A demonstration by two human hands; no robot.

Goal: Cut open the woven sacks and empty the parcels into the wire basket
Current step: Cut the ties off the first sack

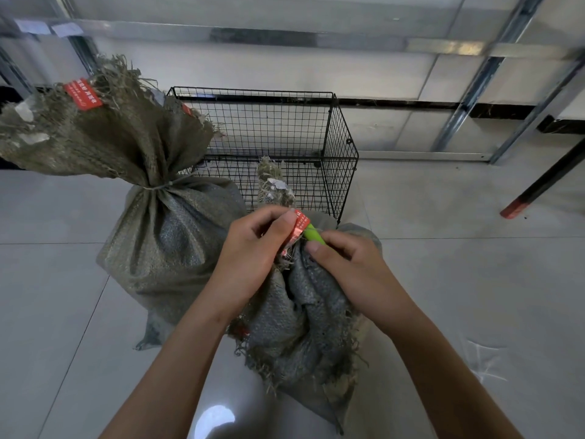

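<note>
Two grey-green woven sacks stand on the floor in front of a black wire basket (pixel 340 147). The left sack (pixel 164 236) is tied shut with a cord, its frayed top fanned out, a red label on it. The nearer sack (pixel 313 315) is between my hands. My left hand (pixel 253 248) pinches that sack's gathered neck and a red tag (pixel 299 228). My right hand (pixel 345 264) holds a green-handled cutter (pixel 313 234) against the neck, just right of the tag; its blade is hidden. No parcels show.
Metal shelving rails (pixel 316 39) run along the wall behind the basket. A dark table leg with a red foot (pixel 519 207) slants down at the right. Grey floor tiles (pixel 474 296) lie around the sacks.
</note>
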